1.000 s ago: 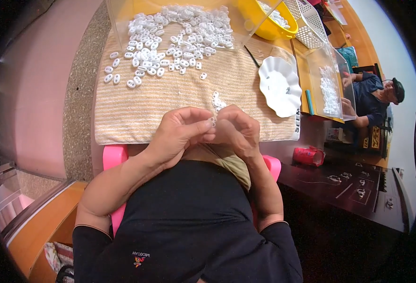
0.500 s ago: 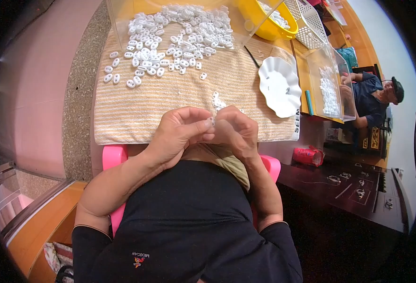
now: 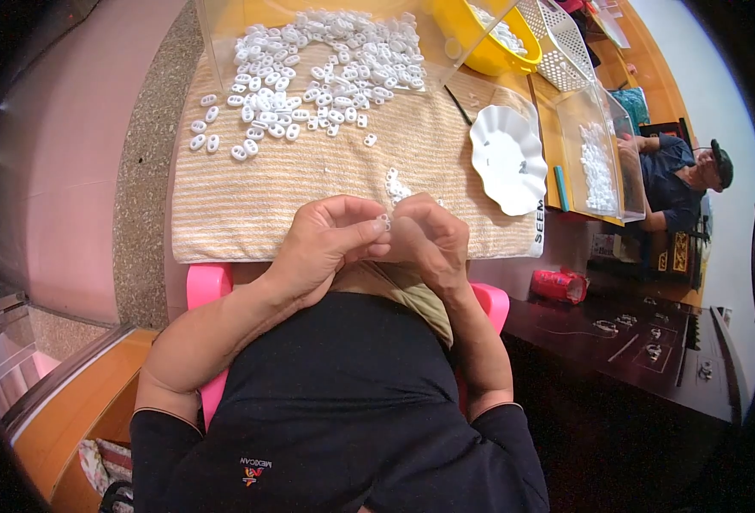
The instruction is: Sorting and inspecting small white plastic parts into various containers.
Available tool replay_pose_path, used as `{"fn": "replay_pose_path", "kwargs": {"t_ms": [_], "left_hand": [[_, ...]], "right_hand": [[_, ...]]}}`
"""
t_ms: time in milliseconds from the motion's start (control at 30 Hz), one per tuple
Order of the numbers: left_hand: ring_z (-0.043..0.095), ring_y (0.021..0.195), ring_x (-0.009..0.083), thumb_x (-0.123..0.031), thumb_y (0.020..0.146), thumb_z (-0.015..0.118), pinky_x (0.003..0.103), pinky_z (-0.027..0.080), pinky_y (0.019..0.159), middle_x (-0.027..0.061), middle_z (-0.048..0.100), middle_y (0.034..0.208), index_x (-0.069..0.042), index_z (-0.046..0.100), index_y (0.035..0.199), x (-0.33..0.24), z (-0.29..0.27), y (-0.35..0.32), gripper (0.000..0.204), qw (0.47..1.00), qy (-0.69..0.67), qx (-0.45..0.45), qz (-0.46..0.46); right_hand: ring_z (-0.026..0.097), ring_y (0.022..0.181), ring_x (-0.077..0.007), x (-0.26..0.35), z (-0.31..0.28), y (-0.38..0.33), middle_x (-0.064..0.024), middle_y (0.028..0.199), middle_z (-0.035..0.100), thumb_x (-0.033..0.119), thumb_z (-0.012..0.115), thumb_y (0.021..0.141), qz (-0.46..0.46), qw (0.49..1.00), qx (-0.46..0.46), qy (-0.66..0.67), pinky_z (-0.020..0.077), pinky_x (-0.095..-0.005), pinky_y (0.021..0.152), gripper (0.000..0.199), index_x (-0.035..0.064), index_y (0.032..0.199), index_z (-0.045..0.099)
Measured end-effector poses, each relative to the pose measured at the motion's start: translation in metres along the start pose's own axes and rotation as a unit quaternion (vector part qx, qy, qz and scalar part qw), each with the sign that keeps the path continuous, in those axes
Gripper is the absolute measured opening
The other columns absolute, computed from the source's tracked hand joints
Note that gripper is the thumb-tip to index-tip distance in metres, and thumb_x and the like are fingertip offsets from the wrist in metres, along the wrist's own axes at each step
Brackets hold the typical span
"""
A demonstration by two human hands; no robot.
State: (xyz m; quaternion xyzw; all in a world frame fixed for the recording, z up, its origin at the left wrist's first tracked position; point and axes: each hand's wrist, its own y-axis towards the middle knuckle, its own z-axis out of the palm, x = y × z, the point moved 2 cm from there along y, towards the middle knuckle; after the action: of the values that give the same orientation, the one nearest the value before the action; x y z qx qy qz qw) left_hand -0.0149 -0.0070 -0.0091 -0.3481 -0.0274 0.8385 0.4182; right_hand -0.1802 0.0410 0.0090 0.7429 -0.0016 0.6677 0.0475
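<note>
Just beyond the near edge of the striped towel, my two hands meet. My left hand [image 3: 335, 239] pinches a small white two-hole plastic piece [image 3: 385, 221] between thumb and forefinger. My right hand [image 3: 433, 238] is closed with its fingertips close beside that piece; whatever is in them is hidden behind the fingers. A short cluster of white two-hole pieces [image 3: 395, 184] lies on the towel right past my fingertips. Farther off, a large heap of white two-hole pieces [image 3: 335, 64] spreads out, with several loose ones along its near side.
The striped towel [image 3: 266, 205] covers the table. On its right stands a white scalloped dish [image 3: 501, 175] holding small dark bits. A yellow basin [image 3: 480, 56], a white perforated basket [image 3: 557, 43] and a clear bin [image 3: 630, 192] are beyond. At the right, a person [image 3: 677, 175] sits by the bin.
</note>
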Motion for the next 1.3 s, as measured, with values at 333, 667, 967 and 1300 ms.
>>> {"fn": "replay_pose_path", "kwargs": {"t_ms": [333,667,967,1300], "left_hand": [[0.064,0.078,0.0133,-0.004,0.088,0.066,0.026,0.055,0.073,0.0074,0.066,0.088,0.002,0.062,0.102,0.001,0.003,-0.001,0.016,1.000,0.001,-0.015,0.001],[0.066,0.079,0.0130,-0.003,0.087,0.067,0.024,0.056,0.073,0.0081,0.067,0.091,0.003,0.062,0.102,0.005,-0.001,0.000,0.017,0.999,0.016,-0.028,0.009],[0.066,0.080,0.0142,-0.003,0.088,0.065,0.027,0.057,0.076,0.0099,0.068,0.092,0.004,0.063,0.104,0.007,-0.001,-0.001,0.017,0.998,0.053,-0.022,0.033],[0.064,0.079,0.0113,-0.004,0.088,0.067,0.024,0.055,0.073,0.0091,0.068,0.089,0.006,0.065,0.102,0.003,0.004,-0.005,0.018,0.989,0.110,-0.032,0.091]], "right_hand": [[0.057,0.083,-0.0120,-0.002,0.000,-0.001,-0.0060,0.088,0.060,0.001,0.061,0.090,0.005,0.999,0.010,-0.031,0.0455,-0.0240,0.076,0.004,-0.0026,0.089,0.061],[0.056,0.076,-0.0063,0.002,0.002,0.001,-0.0018,0.082,0.059,0.003,0.058,0.093,0.018,0.999,0.017,-0.046,0.0459,-0.0210,0.068,0.007,-0.0014,0.089,0.061],[0.055,0.072,-0.0041,0.003,0.003,-0.001,0.0012,0.077,0.062,0.009,0.059,0.095,0.070,0.997,0.027,-0.022,0.0457,-0.0186,0.063,0.013,-0.0021,0.088,0.061],[0.058,0.070,-0.0049,0.007,0.007,0.002,-0.0019,0.078,0.065,0.013,0.058,0.095,0.148,0.987,0.030,0.054,0.0486,-0.0202,0.062,0.016,-0.0014,0.089,0.063]]}}
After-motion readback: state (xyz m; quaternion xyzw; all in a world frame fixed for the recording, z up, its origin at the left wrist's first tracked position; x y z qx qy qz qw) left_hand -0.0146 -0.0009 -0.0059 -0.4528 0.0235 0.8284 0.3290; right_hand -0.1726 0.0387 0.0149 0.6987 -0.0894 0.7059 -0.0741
